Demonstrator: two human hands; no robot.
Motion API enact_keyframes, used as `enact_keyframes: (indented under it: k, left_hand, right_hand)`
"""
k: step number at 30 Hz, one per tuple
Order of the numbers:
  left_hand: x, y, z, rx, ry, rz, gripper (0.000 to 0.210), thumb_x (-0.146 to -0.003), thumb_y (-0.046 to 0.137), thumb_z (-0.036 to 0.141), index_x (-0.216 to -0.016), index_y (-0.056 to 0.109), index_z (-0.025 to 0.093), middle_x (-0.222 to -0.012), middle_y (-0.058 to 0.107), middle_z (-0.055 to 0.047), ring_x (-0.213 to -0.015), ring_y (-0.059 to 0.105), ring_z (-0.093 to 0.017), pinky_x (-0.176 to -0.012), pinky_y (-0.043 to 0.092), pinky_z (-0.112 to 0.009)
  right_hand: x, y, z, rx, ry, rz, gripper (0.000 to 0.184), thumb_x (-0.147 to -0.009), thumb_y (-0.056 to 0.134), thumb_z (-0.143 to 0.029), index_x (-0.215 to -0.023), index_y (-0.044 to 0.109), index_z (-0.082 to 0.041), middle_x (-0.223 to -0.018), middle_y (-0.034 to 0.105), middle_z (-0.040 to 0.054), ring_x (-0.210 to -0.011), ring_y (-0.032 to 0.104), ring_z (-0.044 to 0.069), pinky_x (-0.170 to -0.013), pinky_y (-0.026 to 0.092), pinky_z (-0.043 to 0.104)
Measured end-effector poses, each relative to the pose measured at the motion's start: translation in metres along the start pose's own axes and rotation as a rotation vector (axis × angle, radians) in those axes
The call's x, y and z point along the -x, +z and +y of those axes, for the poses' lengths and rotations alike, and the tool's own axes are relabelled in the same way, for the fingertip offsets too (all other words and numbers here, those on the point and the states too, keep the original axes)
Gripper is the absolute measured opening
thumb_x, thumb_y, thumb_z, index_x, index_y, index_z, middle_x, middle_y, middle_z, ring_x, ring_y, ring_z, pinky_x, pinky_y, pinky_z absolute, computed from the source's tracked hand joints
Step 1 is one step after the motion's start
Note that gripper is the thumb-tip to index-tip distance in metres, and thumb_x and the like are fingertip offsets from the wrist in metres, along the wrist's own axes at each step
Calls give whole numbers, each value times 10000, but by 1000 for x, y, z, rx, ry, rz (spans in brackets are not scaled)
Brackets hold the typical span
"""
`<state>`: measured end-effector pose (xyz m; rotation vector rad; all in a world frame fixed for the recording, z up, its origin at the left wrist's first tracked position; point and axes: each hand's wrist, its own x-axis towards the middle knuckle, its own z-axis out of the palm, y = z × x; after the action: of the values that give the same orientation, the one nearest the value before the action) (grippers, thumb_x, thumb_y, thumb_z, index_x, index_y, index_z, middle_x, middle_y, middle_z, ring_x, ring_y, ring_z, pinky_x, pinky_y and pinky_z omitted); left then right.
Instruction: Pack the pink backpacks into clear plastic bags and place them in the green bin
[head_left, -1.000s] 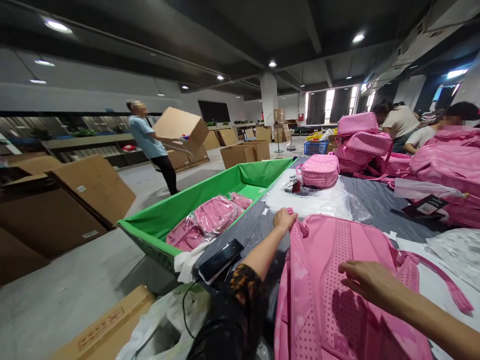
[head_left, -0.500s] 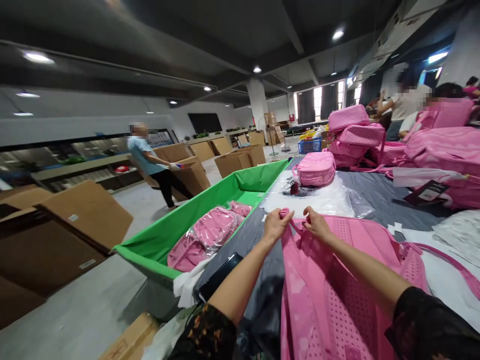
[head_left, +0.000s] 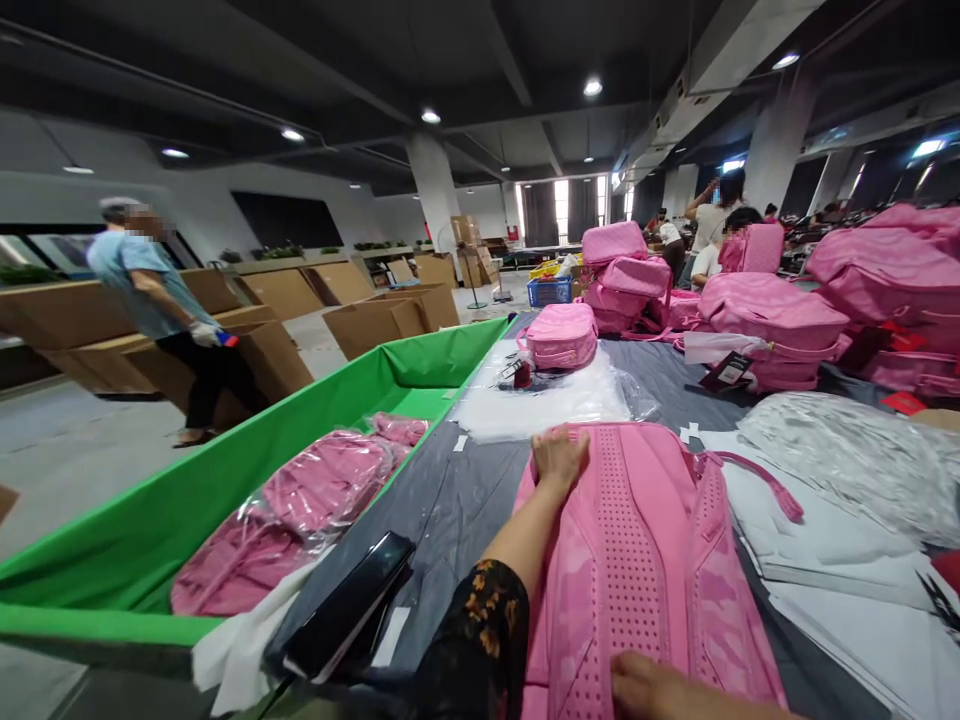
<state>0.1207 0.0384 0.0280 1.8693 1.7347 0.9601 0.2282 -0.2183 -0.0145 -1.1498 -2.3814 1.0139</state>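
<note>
A pink backpack (head_left: 664, 530) lies on the dark-covered table in front of me, its perforated back panel and straps facing up. My left hand (head_left: 559, 455) is closed over its top left corner. Low in the view, my right hand (head_left: 660, 690) rests on the lower back panel, fingers stretched to the left and partly cut off by the frame edge. From the bag's upper right side a pink strap (head_left: 765, 480) trails over white sheets. Just beyond the bag is a stack of clear plastic bags (head_left: 547, 405), with a small pink bag (head_left: 561, 336) on it.
Left of the table stands a green fabric bin (head_left: 97, 560) with plastic-wrapped pink backpacks (head_left: 322, 480). A black box-like object (head_left: 349, 590) sits at the table edge. Pink bags (head_left: 772, 310) are piled at the back right, near crumpled clear plastic (head_left: 840, 460). A person (head_left: 165, 300) walks among cardboard boxes.
Both hands were at the bag's top strap; my right hand has come down to the lower panel. The backpack now lies flatter. My view has turned right.
</note>
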Motion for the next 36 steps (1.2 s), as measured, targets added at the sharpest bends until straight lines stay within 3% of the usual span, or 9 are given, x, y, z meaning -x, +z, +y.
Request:
enact_keyframes:
  k: [3, 7, 10, 17, 20, 22, 25, 30, 36]
  left_hand:
    - [1, -11, -4, -139, 240, -46, 299, -845, 716, 480, -813, 780, 190, -1054, 728, -186, -1192, 570, -370, -1072, 337, -511]
    - [-6, -23, 1, -409, 525, -23, 388, -959, 592, 515, -876, 787, 189, -1172, 668, -191, -1181, 515, -371, -1082, 316, -560]
    - [-5, -5, 20, -293, 614, -43, 266, -973, 599, 404, -1039, 759, 201, -1211, 659, -156, -1204, 513, -341, -1085, 359, -527]
    - [-3, 77, 93, 215, 1059, -512, 612, -834, 697, 143, -1409, 595, 324, -1490, 602, -42, -1425, 453, -293, -1177, 366, -488]
    - [-1, 87, 117, 191, 1194, -490, 343, -877, 716, 201, -1207, 723, 294, -1480, 616, -55, -1493, 389, -318, -1191, 328, -511]
    - [3, 78, 121, 62, 1190, -400, 119, -943, 667, 235, -1016, 762, 237, -1361, 687, -93, -1486, 402, -315, -1207, 283, -525]
    - [19, 48, 105, -196, 1201, -332, 203, -1013, 555, 227, -940, 744, 215, -1158, 743, -105, -1419, 479, -284, -1228, 238, -512]
    - [92, 3, 51, -440, 1255, -380, 208, -966, 533, 114, -963, 720, 205, -939, 734, -94, -1215, 562, -268, -1178, 303, -457]
    - [137, -31, 15, -487, 839, -507, 146, -924, 659, 288, -841, 702, 177, -1158, 683, -108, -1174, 528, -309, -976, 458, -437]
  right_hand:
    - [26, -62, 29, 5, 110, 157, 349, -942, 524, -515, -929, 734, -237, -865, 725, 69, -728, 676, 190, -656, 539, 283]
    - [39, -171, 86, 149, 635, 740, 407, -912, 523, -618, -903, 643, -230, -808, 700, 83, -673, 666, 215, -595, 516, 320]
    - [21, -207, 124, -51, 945, 777, 497, -855, 523, -706, -833, 579, -212, -629, 621, 56, -493, 606, 205, -472, 469, 316]
    - [8, -211, 104, 62, 545, 963, 422, -859, 437, -658, -864, 526, -245, -657, 560, -15, -553, 523, 154, -526, 456, 279]
    - [27, -216, 71, 218, 358, 930, 409, -830, 501, -649, -840, 572, -247, -674, 597, 0, -592, 545, 167, -576, 471, 291]
    - [37, -218, 58, 258, 368, 908, 384, -833, 488, -626, -801, 568, -251, -633, 577, -6, -559, 524, 162, -562, 455, 288]
    - [43, -221, 59, 274, 420, 951, 369, -836, 461, -605, -790, 561, -252, -614, 571, -4, -538, 515, 163, -546, 433, 288]
    - [7, -226, 75, 273, 348, 978, 393, -827, 441, -610, -787, 580, -244, -670, 636, 31, -589, 563, 179, -583, 439, 299]
    - [-54, -222, 82, 163, 155, 913, 298, -785, 479, -530, -784, 564, -245, -600, 571, -7, -556, 513, 159, -603, 429, 290]
